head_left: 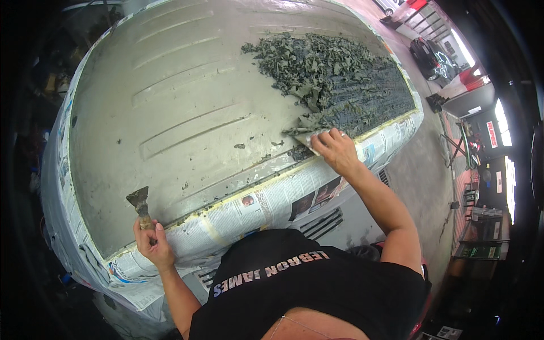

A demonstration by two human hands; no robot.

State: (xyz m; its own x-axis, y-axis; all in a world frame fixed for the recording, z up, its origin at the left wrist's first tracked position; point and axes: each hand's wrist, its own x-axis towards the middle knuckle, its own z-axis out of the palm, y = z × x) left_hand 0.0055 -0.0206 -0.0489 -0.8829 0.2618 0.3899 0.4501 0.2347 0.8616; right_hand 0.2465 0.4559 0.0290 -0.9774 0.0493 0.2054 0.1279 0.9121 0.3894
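Grey ribbed sheet-metal roof panel (187, 102), edged with masking newspaper (266, 207), carries a dark mass of lifted paint flakes (334, 79) at its far right. Right hand (335, 148) presses a flat scraper blade (307, 137) at the mass's near edge. Left hand (152, 242), well apart, grips an upright putty knife (140, 204).

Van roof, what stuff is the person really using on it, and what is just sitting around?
In use:
- putty knife in left hand
- flat scraper under right hand
- peeled paint flakes
- van roof
- newspaper masking

Just about:
- dark car
- stands
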